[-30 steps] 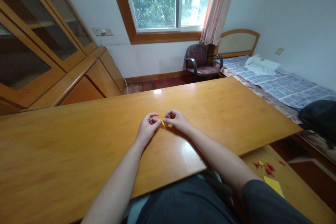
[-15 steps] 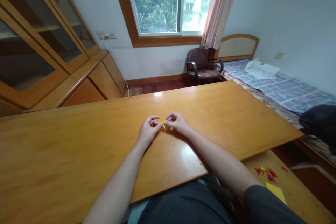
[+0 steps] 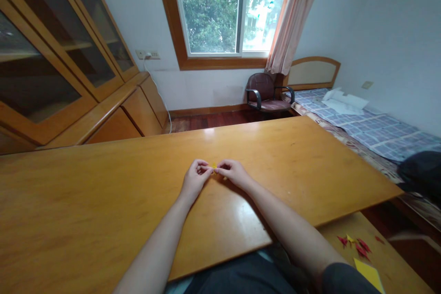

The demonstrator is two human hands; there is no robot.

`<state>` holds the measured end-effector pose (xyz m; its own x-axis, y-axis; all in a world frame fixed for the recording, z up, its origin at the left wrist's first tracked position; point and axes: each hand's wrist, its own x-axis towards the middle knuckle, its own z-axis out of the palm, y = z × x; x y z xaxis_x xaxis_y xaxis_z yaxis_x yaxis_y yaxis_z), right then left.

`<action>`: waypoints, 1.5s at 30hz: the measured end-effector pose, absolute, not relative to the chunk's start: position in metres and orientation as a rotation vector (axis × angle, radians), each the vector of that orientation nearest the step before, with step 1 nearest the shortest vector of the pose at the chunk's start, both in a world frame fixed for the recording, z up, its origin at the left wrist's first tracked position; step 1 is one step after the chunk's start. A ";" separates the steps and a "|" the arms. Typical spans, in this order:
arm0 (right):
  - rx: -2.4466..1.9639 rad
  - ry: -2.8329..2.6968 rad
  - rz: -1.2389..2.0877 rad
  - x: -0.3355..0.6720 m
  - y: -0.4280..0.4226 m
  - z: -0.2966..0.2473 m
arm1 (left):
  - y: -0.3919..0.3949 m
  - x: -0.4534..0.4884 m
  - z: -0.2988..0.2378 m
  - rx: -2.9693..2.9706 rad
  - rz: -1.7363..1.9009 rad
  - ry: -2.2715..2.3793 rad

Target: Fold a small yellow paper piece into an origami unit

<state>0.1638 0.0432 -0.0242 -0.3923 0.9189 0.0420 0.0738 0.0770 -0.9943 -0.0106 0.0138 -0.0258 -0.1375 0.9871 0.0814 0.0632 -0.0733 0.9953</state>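
Observation:
A small piece of yellow origami paper [image 3: 214, 166] is held between my two hands, just above the wooden table [image 3: 103, 193]. My left hand [image 3: 195, 178] pinches its left side between thumb and fingertip, the other fingers curled. From the right, my right hand [image 3: 235, 173] pinches the other side in the same way. The fingertips nearly meet and hide much of the paper, so its exact folded shape cannot be made out. Both forearms reach forward across the tabletop.
On a lower wooden surface at the right lie several small red folded papers [image 3: 362, 250], a yellow one [image 3: 349, 239] and a yellow sheet [image 3: 369, 275]. Beyond are a chair [image 3: 263, 92], a bed [image 3: 365, 119] and a black bag [image 3: 420, 172]. A glass-door cabinet [image 3: 86, 96] stands left.
My view has tilted up slightly, so everything sits lower in the picture. The yellow paper's lower point, seen hanging before, is now mostly hidden as my fingers shift on it.

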 end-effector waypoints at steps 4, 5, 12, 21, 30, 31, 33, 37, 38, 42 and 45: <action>-1.016 -1.578 1.441 0.165 0.042 -0.023 | 0.015 -0.012 -0.031 1.271 1.340 1.313; -1.016 -1.566 1.444 0.165 0.042 -0.024 | 0.014 -0.013 -0.032 1.284 1.330 1.321; -1.006 -1.531 1.447 0.165 0.044 -0.026 | 0.010 -0.013 -0.023 1.478 1.192 1.383; -0.980 -1.577 1.446 0.166 0.042 -0.023 | 0.010 -0.014 -0.022 1.486 1.159 1.354; -0.976 -1.802 1.264 0.164 0.041 -0.023 | 0.010 -0.017 -0.020 1.439 1.196 1.374; -0.971 -1.806 1.265 0.164 0.041 -0.023 | 0.010 -0.017 -0.020 1.440 1.197 1.366; -0.957 -1.799 1.284 0.164 0.042 -0.024 | 0.009 -0.017 -0.020 1.439 1.196 1.353; -0.947 -1.764 1.323 0.165 0.043 -0.027 | 0.009 -0.018 -0.022 1.443 1.185 1.348; -0.948 -1.761 1.325 0.165 0.043 -0.028 | 0.009 -0.018 -0.022 1.446 1.187 1.352; -0.953 -1.762 1.314 0.165 0.041 -0.027 | 0.009 -0.018 -0.024 1.439 1.215 1.355; -0.964 -1.774 1.300 0.166 0.039 -0.023 | 0.009 -0.019 -0.024 1.419 1.222 1.333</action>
<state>0.1656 0.0393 -0.0233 -0.4583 0.8805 0.1208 0.1505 0.2109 -0.9659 -0.0193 0.0092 -0.0243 -0.0303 0.9931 0.1133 0.1990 -0.1051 0.9743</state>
